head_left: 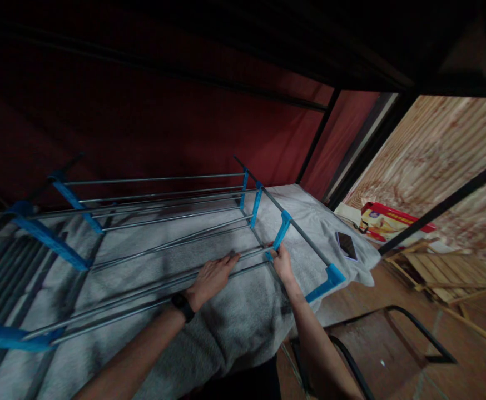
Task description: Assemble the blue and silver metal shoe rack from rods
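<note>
A folding drying rack [176,236] of grey metal rods and blue plastic brackets lies across a grey blanket [243,311]. My left hand [213,278], with a black band on the wrist, is palm down over the near pair of metal rods [143,295] and holds them; its fingertips are partly hidden. At the right end of those rods, my right hand [282,262] grips a blue plastic bracket [283,229] near its lower end. The fingers behind that bracket are partly out of sight.
A phone [346,245] lies on the blanket at the right. Beyond it are a red and yellow box [393,219] and a wooden slatted piece [451,269]. A black-framed chair [380,344] stands at lower right. Dark metal posts [318,136] and a red wall [176,122] border the bed.
</note>
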Available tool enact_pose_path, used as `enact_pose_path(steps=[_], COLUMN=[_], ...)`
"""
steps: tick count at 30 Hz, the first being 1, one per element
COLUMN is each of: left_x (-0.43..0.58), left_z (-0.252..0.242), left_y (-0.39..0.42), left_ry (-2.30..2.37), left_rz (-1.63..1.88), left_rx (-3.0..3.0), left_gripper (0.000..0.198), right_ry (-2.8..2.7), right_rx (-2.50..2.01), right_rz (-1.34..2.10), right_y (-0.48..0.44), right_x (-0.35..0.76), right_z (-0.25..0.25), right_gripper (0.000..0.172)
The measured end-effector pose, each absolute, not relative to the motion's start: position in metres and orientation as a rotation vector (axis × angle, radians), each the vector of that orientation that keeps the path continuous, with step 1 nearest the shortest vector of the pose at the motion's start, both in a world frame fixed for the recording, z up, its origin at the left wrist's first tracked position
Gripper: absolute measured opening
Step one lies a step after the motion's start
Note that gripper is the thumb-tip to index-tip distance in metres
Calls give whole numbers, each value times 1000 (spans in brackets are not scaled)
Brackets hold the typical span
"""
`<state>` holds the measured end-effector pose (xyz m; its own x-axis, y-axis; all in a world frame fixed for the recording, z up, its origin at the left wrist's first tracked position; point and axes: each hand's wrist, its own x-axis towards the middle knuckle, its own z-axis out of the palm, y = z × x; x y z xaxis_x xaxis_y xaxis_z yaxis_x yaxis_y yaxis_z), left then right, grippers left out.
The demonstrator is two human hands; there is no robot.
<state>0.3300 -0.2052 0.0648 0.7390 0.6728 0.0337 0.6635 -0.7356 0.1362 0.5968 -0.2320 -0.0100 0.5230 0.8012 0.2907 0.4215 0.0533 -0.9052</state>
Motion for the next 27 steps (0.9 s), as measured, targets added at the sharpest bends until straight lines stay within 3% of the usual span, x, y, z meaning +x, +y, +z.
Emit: enact_pose_path(steps=[27], left_x=[324], left_z=[63], left_y=[-202], left_ry=[1028], left_rz=[135], left_rx=[2767], left_gripper=[69], right_ry=[-1066], right_rx=[-1600], right_rz=[376], right_y=[-234], right_x=[590], right_z=[-11], right_gripper=[27])
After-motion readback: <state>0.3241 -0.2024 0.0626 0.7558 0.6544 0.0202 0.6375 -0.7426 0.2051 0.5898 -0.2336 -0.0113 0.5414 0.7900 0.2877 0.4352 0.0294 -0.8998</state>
